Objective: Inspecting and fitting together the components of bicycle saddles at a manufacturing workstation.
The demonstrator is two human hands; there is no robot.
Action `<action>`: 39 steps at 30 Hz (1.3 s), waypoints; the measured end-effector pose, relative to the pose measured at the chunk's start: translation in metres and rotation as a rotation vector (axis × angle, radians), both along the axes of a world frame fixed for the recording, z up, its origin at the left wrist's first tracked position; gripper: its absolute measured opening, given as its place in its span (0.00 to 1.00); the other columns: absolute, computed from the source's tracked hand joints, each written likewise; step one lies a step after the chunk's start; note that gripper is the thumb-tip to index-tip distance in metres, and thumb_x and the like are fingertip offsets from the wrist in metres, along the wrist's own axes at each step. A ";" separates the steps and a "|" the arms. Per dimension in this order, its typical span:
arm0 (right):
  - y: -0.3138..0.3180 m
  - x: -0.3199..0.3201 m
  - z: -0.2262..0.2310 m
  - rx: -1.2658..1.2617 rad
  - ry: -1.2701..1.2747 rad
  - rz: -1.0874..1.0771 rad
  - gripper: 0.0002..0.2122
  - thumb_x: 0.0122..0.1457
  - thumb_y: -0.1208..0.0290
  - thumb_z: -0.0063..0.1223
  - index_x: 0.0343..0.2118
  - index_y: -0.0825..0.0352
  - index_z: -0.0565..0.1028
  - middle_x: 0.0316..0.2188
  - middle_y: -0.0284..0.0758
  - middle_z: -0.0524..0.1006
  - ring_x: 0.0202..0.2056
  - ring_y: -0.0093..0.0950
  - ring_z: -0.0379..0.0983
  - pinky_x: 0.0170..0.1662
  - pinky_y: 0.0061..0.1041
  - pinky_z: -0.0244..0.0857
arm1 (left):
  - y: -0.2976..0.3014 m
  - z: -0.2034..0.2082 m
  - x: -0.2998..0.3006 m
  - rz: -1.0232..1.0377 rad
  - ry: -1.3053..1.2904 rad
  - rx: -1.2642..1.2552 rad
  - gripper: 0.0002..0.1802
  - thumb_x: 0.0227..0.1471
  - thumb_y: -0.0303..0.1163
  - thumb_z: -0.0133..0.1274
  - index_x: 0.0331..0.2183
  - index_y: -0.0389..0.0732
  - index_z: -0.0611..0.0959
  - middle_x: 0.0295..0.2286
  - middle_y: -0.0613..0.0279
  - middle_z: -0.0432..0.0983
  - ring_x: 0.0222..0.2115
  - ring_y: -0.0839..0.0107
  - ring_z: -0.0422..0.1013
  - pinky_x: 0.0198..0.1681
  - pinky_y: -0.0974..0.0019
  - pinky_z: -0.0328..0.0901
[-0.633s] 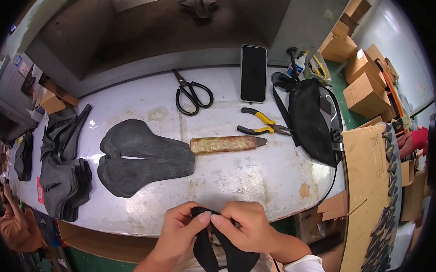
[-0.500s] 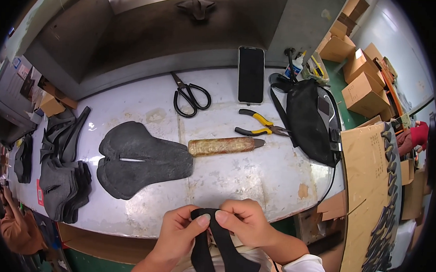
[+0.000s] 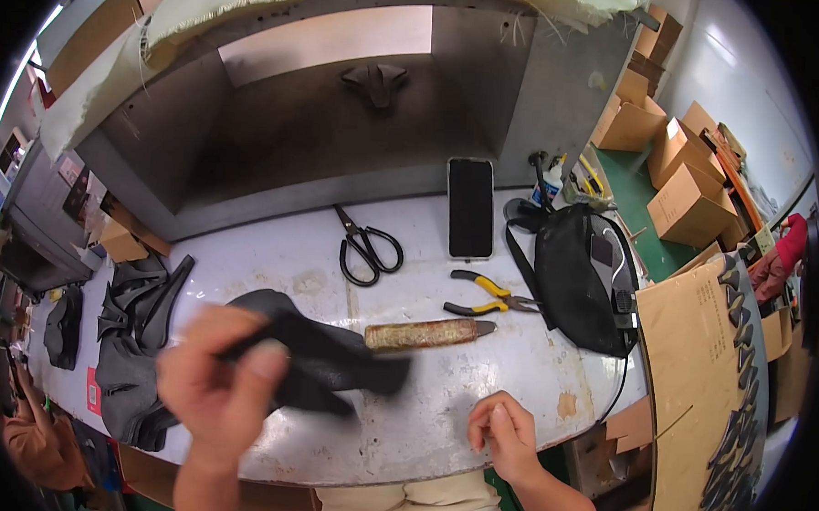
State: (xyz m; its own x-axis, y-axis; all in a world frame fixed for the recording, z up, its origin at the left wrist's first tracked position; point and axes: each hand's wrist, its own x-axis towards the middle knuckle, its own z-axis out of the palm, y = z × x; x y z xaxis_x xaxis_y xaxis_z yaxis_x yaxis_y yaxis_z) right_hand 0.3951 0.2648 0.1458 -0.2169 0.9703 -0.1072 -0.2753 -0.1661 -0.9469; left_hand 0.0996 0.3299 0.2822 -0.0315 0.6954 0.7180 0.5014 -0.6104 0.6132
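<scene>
My left hand (image 3: 216, 389), smeared by motion, pinches a black two-pronged cut piece (image 3: 363, 368) of soft sheet material over the left middle of the table. Beneath it, mostly hidden, lies the dark grey saddle-shaped pad (image 3: 266, 299). Near the table's front edge my right hand (image 3: 507, 438) hovers with curled fingers, nothing visible in them. A short blade with a tape-wrapped handle (image 3: 422, 335) rests beyond the hands. Behind it are black-handled scissors (image 3: 368, 254) and yellow-and-black pliers (image 3: 494, 298).
Stacks of dark cut pieces (image 3: 130, 385) stand at the left. A phone (image 3: 469, 212) and a black pouch (image 3: 568, 281) lie at the back right. A grey open-fronted box (image 3: 339, 198) holds one dark piece (image 3: 378, 85). Cardboard with rows of dark pieces (image 3: 687, 395) flanks the right.
Both hands held the black piece together at the front edge. My left hand has carried it forward and left; my right hand has let go and moved right. The view has tilted up.
</scene>
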 end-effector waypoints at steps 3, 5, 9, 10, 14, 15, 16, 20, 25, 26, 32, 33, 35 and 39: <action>-0.003 0.006 -0.011 -0.015 -0.063 -0.047 0.13 0.69 0.65 0.36 0.36 0.71 0.70 0.19 0.32 0.70 0.21 0.17 0.62 0.26 0.18 0.58 | 0.056 0.018 -0.034 0.116 0.019 0.300 0.09 0.47 0.18 0.57 0.35 0.30 0.80 0.33 0.53 0.78 0.33 0.66 0.73 0.40 0.68 0.66; -0.012 0.014 -0.016 0.070 -0.172 -0.104 0.12 0.68 0.67 0.38 0.35 0.71 0.70 0.19 0.32 0.71 0.21 0.17 0.62 0.25 0.19 0.59 | 0.110 0.016 -0.038 0.227 0.244 0.255 0.11 0.48 0.20 0.58 0.37 0.33 0.81 0.34 0.54 0.78 0.36 0.66 0.74 0.42 0.68 0.66; -0.022 0.019 -0.002 0.130 -0.313 -0.128 0.09 0.65 0.72 0.42 0.33 0.73 0.71 0.20 0.33 0.73 0.23 0.19 0.67 0.28 0.20 0.63 | 0.161 -0.013 -0.044 0.288 0.222 -0.068 0.10 0.50 0.27 0.58 0.35 0.33 0.81 0.35 0.51 0.78 0.38 0.58 0.75 0.43 0.63 0.67; -0.028 0.022 -0.005 0.175 -0.383 -0.161 0.06 0.62 0.74 0.48 0.33 0.73 0.72 0.24 0.35 0.75 0.26 0.20 0.69 0.31 0.20 0.65 | 0.173 -0.023 -0.039 0.245 0.300 0.031 0.08 0.49 0.26 0.57 0.33 0.33 0.81 0.33 0.51 0.78 0.36 0.57 0.74 0.41 0.62 0.67; -0.027 0.020 -0.014 0.545 -0.820 -0.386 0.06 0.53 0.74 0.56 0.30 0.70 0.71 0.23 0.43 0.72 0.23 0.41 0.70 0.27 0.36 0.63 | 0.226 -0.038 0.006 0.130 0.395 0.044 0.07 0.48 0.28 0.57 0.31 0.34 0.81 0.33 0.51 0.77 0.37 0.55 0.73 0.41 0.59 0.67; -0.023 0.016 -0.012 0.557 -0.820 -0.391 0.06 0.53 0.74 0.56 0.30 0.70 0.71 0.23 0.43 0.72 0.23 0.41 0.70 0.27 0.36 0.63 | 0.244 -0.039 0.013 0.154 0.455 -0.001 0.09 0.48 0.30 0.57 0.32 0.35 0.81 0.34 0.51 0.77 0.39 0.54 0.72 0.43 0.57 0.66; -0.021 0.013 -0.011 0.673 -0.865 -0.348 0.07 0.52 0.75 0.56 0.31 0.69 0.71 0.24 0.43 0.73 0.24 0.42 0.69 0.27 0.37 0.63 | 0.263 -0.039 0.017 0.176 0.507 -0.042 0.11 0.48 0.32 0.58 0.34 0.36 0.81 0.36 0.51 0.77 0.41 0.54 0.71 0.46 0.55 0.65; -0.020 0.004 -0.014 0.811 -0.976 -0.331 0.08 0.50 0.76 0.55 0.33 0.67 0.70 0.27 0.44 0.73 0.24 0.43 0.69 0.27 0.38 0.62 | 0.357 -0.062 0.025 0.316 0.774 -0.090 0.22 0.48 0.46 0.57 0.40 0.41 0.80 0.44 0.49 0.73 0.53 0.50 0.63 0.58 0.50 0.54; -0.018 0.001 -0.017 0.801 -1.017 -0.346 0.10 0.49 0.74 0.57 0.34 0.67 0.70 0.28 0.44 0.73 0.25 0.43 0.69 0.27 0.38 0.63 | 0.396 -0.076 0.043 0.556 0.758 0.006 0.28 0.50 0.55 0.52 0.40 0.40 0.80 0.48 0.45 0.70 0.57 0.46 0.58 0.60 0.48 0.50; -0.018 0.001 -0.018 0.791 -1.024 -0.348 0.10 0.49 0.74 0.57 0.34 0.67 0.70 0.27 0.44 0.73 0.25 0.43 0.69 0.27 0.38 0.63 | 0.395 -0.073 0.045 0.555 0.795 -0.102 0.30 0.50 0.58 0.51 0.39 0.39 0.80 0.48 0.44 0.69 0.58 0.44 0.56 0.61 0.48 0.48; -0.010 0.003 -0.008 0.825 -1.009 -0.338 0.11 0.47 0.75 0.58 0.33 0.68 0.70 0.25 0.44 0.71 0.23 0.43 0.67 0.25 0.38 0.61 | 0.306 -0.047 0.011 -0.202 0.948 0.275 0.17 0.42 0.42 0.61 0.29 0.38 0.77 0.41 0.50 0.74 0.51 0.48 0.65 0.56 0.48 0.59; -0.010 0.002 -0.003 0.850 -0.985 -0.342 0.11 0.46 0.75 0.58 0.33 0.68 0.70 0.24 0.44 0.71 0.22 0.43 0.67 0.25 0.38 0.61 | 0.290 -0.053 -0.002 -0.234 1.010 0.410 0.15 0.40 0.37 0.61 0.28 0.39 0.76 0.38 0.52 0.74 0.47 0.50 0.68 0.53 0.49 0.62; -0.008 0.001 0.002 0.892 -0.943 -0.376 0.09 0.46 0.75 0.59 0.30 0.68 0.71 0.23 0.43 0.70 0.21 0.43 0.66 0.24 0.37 0.60 | 0.242 -0.045 -0.005 -0.302 0.960 0.561 0.12 0.32 0.26 0.60 0.24 0.39 0.74 0.34 0.57 0.74 0.41 0.56 0.72 0.46 0.50 0.68; -0.015 0.004 0.010 0.897 -0.929 -0.334 0.08 0.49 0.75 0.60 0.29 0.69 0.72 0.21 0.40 0.71 0.20 0.35 0.68 0.22 0.33 0.60 | 0.114 -0.006 0.003 -0.275 0.426 0.376 0.15 0.36 0.21 0.61 0.28 0.39 0.73 0.33 0.55 0.73 0.38 0.58 0.71 0.42 0.57 0.69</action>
